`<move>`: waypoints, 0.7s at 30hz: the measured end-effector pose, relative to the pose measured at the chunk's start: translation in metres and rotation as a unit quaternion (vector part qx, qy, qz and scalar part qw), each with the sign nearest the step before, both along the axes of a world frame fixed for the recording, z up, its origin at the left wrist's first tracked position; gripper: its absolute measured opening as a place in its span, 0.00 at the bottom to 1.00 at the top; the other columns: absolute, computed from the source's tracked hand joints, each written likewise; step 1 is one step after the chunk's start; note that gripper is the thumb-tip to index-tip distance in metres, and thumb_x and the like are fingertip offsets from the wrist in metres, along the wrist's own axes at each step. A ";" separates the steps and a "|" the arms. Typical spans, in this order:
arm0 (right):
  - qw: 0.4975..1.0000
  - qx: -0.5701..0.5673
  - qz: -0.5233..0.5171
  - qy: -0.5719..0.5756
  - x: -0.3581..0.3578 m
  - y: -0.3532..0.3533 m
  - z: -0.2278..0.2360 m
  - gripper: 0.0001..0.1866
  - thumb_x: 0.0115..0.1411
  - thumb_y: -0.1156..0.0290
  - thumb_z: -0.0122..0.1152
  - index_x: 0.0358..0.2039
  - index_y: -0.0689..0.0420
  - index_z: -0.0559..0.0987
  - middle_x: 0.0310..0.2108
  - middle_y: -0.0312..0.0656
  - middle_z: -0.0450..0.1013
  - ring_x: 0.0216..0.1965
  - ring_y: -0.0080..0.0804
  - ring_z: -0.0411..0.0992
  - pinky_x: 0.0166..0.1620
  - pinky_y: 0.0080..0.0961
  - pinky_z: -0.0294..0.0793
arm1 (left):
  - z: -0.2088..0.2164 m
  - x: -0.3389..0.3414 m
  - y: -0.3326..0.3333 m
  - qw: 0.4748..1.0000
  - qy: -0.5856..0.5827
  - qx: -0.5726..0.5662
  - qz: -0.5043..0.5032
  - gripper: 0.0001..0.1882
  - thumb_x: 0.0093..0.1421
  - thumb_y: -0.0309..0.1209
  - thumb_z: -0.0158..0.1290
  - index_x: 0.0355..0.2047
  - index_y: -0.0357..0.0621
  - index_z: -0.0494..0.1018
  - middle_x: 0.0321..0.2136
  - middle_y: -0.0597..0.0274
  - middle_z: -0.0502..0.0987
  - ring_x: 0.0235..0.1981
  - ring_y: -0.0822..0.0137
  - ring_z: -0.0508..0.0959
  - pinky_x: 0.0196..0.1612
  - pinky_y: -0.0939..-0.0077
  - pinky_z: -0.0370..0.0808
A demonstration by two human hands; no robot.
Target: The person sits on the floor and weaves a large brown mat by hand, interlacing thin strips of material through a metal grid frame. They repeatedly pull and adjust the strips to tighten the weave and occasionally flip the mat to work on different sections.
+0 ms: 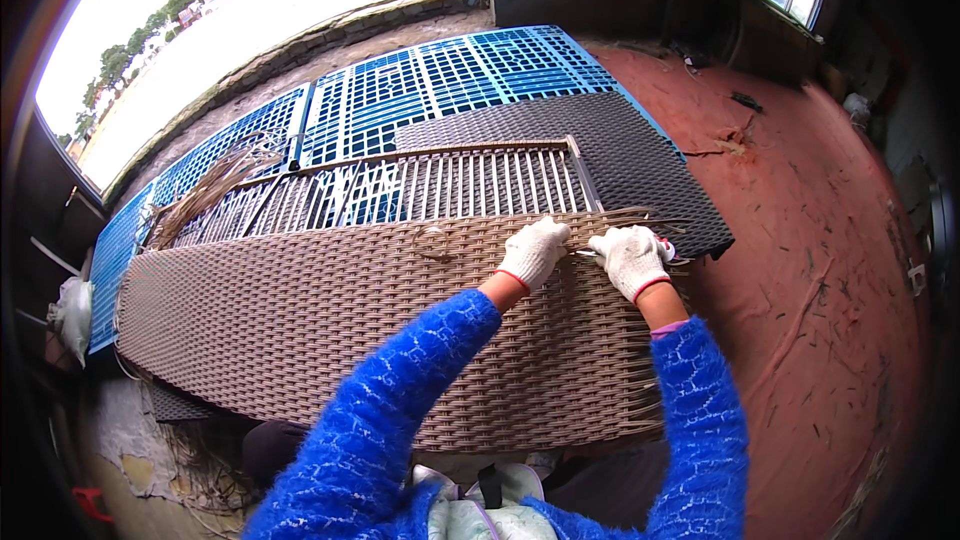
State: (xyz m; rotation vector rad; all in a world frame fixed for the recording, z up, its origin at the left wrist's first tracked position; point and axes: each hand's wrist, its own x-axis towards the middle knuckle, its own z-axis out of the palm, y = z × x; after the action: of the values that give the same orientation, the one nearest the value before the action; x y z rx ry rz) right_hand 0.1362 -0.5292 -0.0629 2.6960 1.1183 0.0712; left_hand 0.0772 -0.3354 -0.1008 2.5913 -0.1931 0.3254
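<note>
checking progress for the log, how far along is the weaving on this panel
Done: most of the brown panel nearest the person is closely woven. In hand: both gloved hands, left hand and right hand, work a strand at the upper edge of the weave. Left: the frame beyond shows only bare upright strips with gaps, not yet filled. Loose strands lie at the far left.

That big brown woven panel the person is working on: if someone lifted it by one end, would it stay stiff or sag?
The brown woven panel would probably hold fairly stiff: bare upright ribs show beyond the weave. The loose strands at its far left look floppy. Both gloved hands, left hand and right hand, rest at the weave's unfinished edge.
</note>
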 end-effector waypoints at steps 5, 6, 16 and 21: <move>0.999 0.020 0.031 0.006 0.000 -0.010 0.012 0.13 0.62 0.55 0.62 0.45 0.42 0.82 0.36 0.40 0.80 0.39 0.42 0.80 0.41 0.44 0.78 | -0.007 0.010 -0.004 0.996 -0.028 -0.006 -0.079 0.07 0.60 0.33 0.60 0.38 0.50 0.80 0.37 0.54 0.77 0.41 0.49 0.79 0.42 0.55 0.76; 0.999 0.021 0.025 0.028 0.002 -0.015 0.017 0.13 0.62 0.54 0.62 0.44 0.42 0.83 0.36 0.39 0.81 0.39 0.41 0.80 0.42 0.43 0.78 | -0.007 0.010 -0.003 0.997 -0.025 -0.009 -0.076 0.06 0.60 0.33 0.60 0.38 0.50 0.80 0.37 0.55 0.77 0.41 0.49 0.79 0.43 0.55 0.77; 0.999 -0.005 -0.043 0.002 0.018 -0.030 0.013 0.07 0.59 0.61 0.64 0.38 0.40 0.85 0.33 0.38 0.82 0.36 0.42 0.81 0.40 0.44 0.79 | 0.046 0.018 -0.044 0.950 -0.171 -0.228 -0.124 0.04 0.62 0.29 0.60 0.35 0.43 0.78 0.29 0.56 0.80 0.32 0.56 0.82 0.36 0.65 0.78; 0.998 -0.005 -0.057 0.018 0.017 -0.031 0.003 0.10 0.58 0.57 0.66 0.40 0.40 0.85 0.33 0.40 0.81 0.37 0.45 0.80 0.41 0.44 0.78 | 0.029 0.016 -0.020 0.979 0.075 -0.160 -0.104 0.06 0.62 0.31 0.63 0.38 0.47 0.81 0.31 0.65 0.84 0.34 0.72 0.82 0.41 0.74 0.80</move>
State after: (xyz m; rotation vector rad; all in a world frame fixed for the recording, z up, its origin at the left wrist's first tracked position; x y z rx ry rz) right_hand 0.1530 -0.5605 -0.0598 2.7559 0.9706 -0.0002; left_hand 0.0934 -0.3556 -0.0722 2.2416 -0.3262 0.0760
